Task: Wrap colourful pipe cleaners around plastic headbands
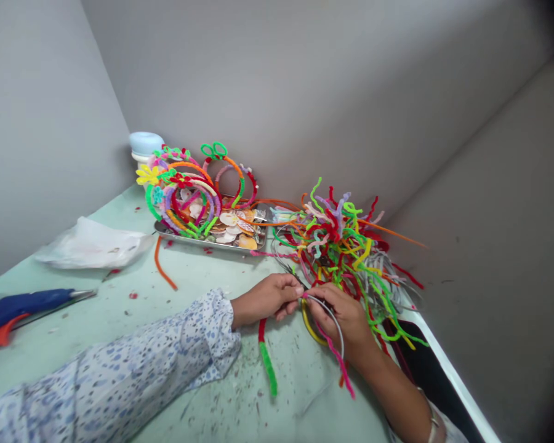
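Note:
My left hand (277, 294) is closed in a pinch at the end of a thin grey headband (336, 320), where a pink pipe cleaner (337, 354) meets it. The fingers of my right hand (344, 311) are wrapped round the same headband, close to my left fingertips. From there the pipe cleaner's loose end hangs below my right hand. A yellow loop (308, 325), which looks like a scissors handle, shows under my right hand, and dark blades (297, 275) point away above the fingers. On the table below my left wrist lies a red and green pipe cleaner piece (268, 366).
Colourful finished headbands (191, 203) stand on a metal tray (203, 245) of shell-like pieces. A tangled heap of pipe cleaners (346, 240) spreads at the right. A blue glue gun (32, 304), a plastic bag (96, 243) and an orange pipe cleaner (164, 264) lie leftward. Grey walls enclose the table.

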A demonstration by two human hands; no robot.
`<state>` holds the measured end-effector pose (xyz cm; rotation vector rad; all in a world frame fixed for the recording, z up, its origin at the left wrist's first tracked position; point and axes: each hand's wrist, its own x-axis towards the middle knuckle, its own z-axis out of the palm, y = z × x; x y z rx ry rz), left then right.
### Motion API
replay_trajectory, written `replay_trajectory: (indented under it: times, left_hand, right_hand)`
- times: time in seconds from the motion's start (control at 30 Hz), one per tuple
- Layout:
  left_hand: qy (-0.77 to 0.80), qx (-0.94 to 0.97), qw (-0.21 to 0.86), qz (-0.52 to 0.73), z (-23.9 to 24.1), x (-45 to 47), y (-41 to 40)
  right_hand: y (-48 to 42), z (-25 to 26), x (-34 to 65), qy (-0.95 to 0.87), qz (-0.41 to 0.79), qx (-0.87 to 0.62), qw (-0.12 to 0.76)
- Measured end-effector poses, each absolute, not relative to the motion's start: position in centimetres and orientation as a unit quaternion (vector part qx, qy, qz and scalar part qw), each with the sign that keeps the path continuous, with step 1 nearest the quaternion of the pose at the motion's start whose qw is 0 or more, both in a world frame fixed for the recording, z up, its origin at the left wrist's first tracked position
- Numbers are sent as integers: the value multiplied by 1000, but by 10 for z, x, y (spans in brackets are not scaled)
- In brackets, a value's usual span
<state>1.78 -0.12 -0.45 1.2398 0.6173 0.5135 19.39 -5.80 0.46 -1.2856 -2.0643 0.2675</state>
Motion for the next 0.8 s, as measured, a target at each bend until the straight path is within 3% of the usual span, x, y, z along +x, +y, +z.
replay_trajectory:
  times: [0.37, 0.8]
  left_hand:
    - [281, 591, 735, 176, 0, 14, 4]
    - [267, 587, 754, 126, 6, 10, 7]
  right_hand:
    - [-57, 2, 204, -869, -66, -412, 268]
    - [-59, 3, 203, -873, -107, -390, 272]
